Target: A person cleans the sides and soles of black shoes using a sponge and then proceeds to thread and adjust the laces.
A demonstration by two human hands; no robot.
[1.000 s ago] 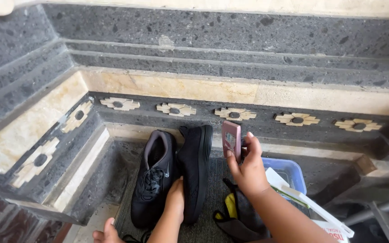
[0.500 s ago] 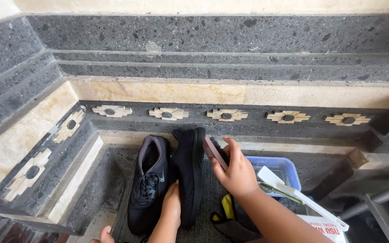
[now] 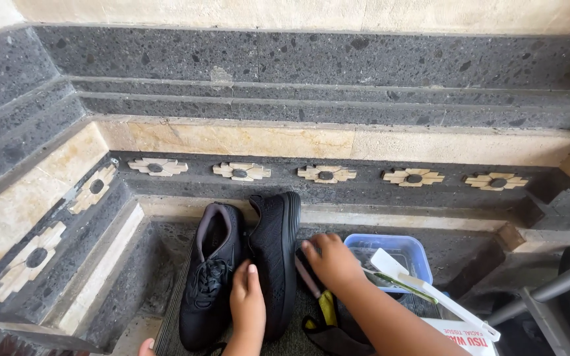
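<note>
Hands worked low in a stone corner: the left hand (image 3: 247,305) lay flat, fingers loosely spread, holding nothing, against the black mesh lace-up shoe tipped on its side (image 3: 277,260), whose upright black lace-up partner (image 3: 210,280) stood touching it just left of that grip. The right hand (image 3: 330,262) closed narrowly around a slim dark rectangular item (image 3: 306,275), mostly hidden, just right of the tipped shoe. Beyond that grip sat a blue clear plastic tub (image 3: 390,252), with a white flat stick (image 3: 430,293) leaning over it.

A blue plastic tub (image 3: 400,249) sits near right, a white flat tool (image 3: 430,293) lying across it. Far behind runs a dark speckled stone wall (image 3: 311,62) with a band of pale flower-shaped inlays (image 3: 326,174).
</note>
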